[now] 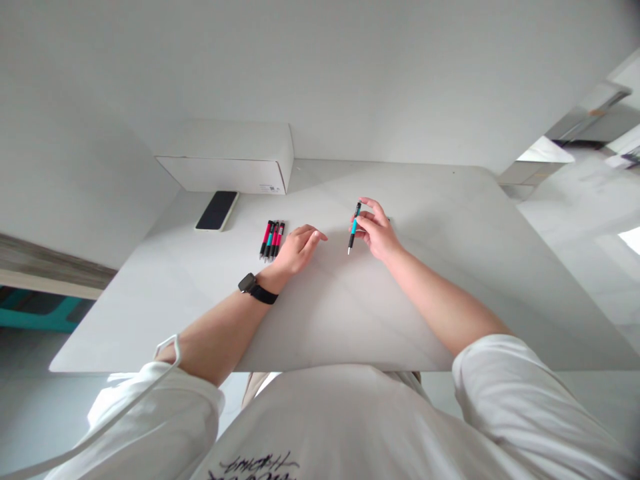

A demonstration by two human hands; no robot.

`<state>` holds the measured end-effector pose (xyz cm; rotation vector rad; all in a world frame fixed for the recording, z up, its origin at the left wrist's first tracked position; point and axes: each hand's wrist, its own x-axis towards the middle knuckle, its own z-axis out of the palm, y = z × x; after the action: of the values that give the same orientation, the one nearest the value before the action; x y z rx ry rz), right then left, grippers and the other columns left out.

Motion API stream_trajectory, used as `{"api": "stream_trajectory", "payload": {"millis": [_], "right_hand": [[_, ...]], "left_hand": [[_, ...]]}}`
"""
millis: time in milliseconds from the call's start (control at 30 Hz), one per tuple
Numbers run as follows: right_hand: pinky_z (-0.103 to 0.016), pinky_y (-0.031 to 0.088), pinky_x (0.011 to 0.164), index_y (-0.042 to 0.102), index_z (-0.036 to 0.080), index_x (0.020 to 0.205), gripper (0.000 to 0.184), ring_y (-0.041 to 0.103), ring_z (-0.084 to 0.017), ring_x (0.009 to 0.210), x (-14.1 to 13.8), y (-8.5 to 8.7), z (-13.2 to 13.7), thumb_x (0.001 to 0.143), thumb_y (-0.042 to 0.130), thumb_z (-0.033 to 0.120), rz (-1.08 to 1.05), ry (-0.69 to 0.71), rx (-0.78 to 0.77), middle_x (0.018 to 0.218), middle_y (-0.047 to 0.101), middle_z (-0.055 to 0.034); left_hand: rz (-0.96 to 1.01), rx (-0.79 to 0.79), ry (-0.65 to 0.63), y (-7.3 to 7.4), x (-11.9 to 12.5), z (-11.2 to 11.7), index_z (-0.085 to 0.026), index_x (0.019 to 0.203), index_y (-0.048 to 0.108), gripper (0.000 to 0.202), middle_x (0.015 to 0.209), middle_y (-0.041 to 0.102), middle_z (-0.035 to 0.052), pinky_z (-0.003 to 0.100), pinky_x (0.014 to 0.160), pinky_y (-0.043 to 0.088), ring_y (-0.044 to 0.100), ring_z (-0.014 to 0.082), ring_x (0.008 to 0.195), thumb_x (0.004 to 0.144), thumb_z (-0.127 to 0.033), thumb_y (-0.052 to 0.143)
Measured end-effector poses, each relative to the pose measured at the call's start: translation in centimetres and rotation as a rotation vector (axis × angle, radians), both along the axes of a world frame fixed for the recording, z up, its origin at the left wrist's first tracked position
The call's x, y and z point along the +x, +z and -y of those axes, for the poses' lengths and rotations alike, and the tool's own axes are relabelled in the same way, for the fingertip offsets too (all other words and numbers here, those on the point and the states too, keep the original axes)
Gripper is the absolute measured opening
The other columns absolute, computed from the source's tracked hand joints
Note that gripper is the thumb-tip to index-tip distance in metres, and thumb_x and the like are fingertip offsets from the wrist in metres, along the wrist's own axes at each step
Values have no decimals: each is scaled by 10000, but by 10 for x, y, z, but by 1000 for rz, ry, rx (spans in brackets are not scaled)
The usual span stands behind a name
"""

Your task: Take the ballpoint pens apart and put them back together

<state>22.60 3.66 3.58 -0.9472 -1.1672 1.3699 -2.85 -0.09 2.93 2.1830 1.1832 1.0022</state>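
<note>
My right hand (377, 233) pinches a teal and black pen (354, 228) between thumb and fingers, holding it nearly upright with its tip just above the white table (450, 267). My left hand (299, 249) rests flat on the table with fingers stretched out, holding nothing. Just left of that hand lies a small row of several red and teal pens (272, 240), side by side. A black watch sits on my left wrist.
A dark phone (217, 210) lies face up at the table's far left. Behind it a white cardboard box (230, 160) stands against the wall. The table's near edge runs just in front of my body.
</note>
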Motion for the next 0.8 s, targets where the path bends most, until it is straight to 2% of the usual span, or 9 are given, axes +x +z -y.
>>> {"api": "stream_trajectory", "payload": {"millis": [167,333,567,800], "right_hand": [[-350,612,732,530,369,1308,615,704,-177,810,3,-1,-4,764,792,485,-26,-34,30,968,716,35],[-357,612,745,525,381,1338,613,704,-186,843,18,9,-12,788,774,488,38,-93,65,999,717,21],[-347,592,701,547,371,1306,577,700,-193,822,61,23,-37,769,759,391,57,-197,97,976,696,20],[-318,604,729,507,347,1373,631,689,-165,807,106,27,-53,777,710,315,233,-238,-7,1005,701,8]], "left_hand": [[-10,1,3,1,0,0,-245,1133,788,592,1127,714,93,411,1049,525,682,244,1090,1112,-564,290],[-16,5,5,1,0,-1,-250,1149,782,597,1134,717,90,415,1062,519,678,245,1101,1110,-576,284],[-7,10,-4,1,-1,-1,-239,1129,775,570,1136,716,86,407,1061,505,672,237,1094,1115,-553,299],[-46,35,6,5,-1,2,-238,1156,761,563,1141,720,93,426,1061,493,663,246,1105,1122,-526,278]]}}
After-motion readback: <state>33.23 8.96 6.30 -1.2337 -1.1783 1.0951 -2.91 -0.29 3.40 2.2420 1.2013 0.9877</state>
